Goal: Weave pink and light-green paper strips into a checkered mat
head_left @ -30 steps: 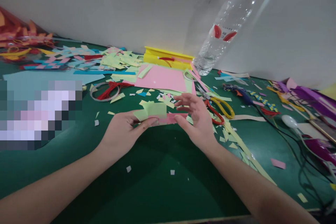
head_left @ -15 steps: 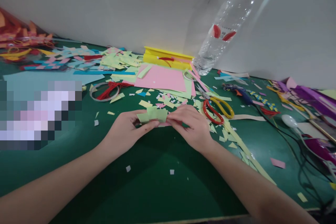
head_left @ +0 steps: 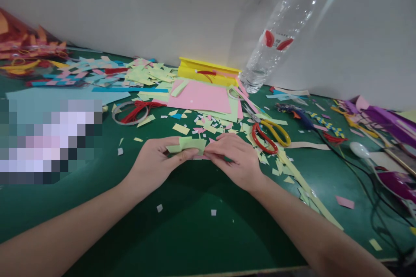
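Note:
My left hand (head_left: 162, 158) pinches a small folded piece of light green paper (head_left: 191, 143), its thumb across the lower edge. A bit of pink paper (head_left: 202, 156) shows under the green, between the two hands. My right hand (head_left: 235, 158) is closed on the right end of this piece, fingertips nearly meeting the left thumb. Both hands are raised over the green table (head_left: 195, 242). Just beyond them lie many small green, pink and white paper scraps (head_left: 208, 123).
Red-and-yellow scissors (head_left: 266, 134) lie right of my right hand. Behind are pink sheets (head_left: 204, 97), a yellow folded paper (head_left: 208, 71) and a tilted clear bottle (head_left: 276, 39). A tape ring (head_left: 130, 113) with red cord is at left, a purple glue gun (head_left: 394, 186) at right.
The green paper has tilted and flattened slightly between my fingers and shifted a little left. Both hands keep their grip at nearly the same place.

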A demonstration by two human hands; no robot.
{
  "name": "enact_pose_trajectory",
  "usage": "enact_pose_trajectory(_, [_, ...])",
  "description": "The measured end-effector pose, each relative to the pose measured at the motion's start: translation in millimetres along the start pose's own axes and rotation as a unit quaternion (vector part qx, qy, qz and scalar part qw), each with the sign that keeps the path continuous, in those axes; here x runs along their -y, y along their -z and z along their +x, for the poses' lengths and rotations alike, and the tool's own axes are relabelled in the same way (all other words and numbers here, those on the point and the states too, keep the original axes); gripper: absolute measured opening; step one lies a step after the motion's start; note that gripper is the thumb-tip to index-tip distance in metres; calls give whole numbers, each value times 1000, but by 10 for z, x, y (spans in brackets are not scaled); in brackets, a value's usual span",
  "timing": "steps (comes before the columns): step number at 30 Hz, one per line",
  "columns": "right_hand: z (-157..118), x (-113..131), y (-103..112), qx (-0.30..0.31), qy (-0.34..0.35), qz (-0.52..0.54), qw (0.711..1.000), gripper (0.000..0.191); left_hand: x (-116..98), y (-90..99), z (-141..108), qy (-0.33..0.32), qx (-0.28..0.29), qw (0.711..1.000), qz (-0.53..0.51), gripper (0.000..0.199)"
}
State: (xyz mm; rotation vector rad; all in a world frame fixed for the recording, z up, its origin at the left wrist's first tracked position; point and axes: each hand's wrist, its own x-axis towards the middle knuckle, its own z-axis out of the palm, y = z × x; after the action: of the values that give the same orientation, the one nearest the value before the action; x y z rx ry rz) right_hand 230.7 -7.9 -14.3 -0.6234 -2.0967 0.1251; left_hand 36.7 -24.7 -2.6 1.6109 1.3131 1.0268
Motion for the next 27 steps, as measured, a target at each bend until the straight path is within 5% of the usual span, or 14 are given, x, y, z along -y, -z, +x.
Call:
enact_pose_trajectory(8, [-11,-8,-1,20,4,7,1000,7,-7,-25,10,89,-25,990,-110,23])
enact_pose_trajectory(16, [32,140,43,49,-168,54,983,16,14,-9,0,59,16,995,-82,19])
enact_pose_trajectory(27, [59,52,78,32,-220,49,974,6,-6,15,42,53,55,996,-48,30])
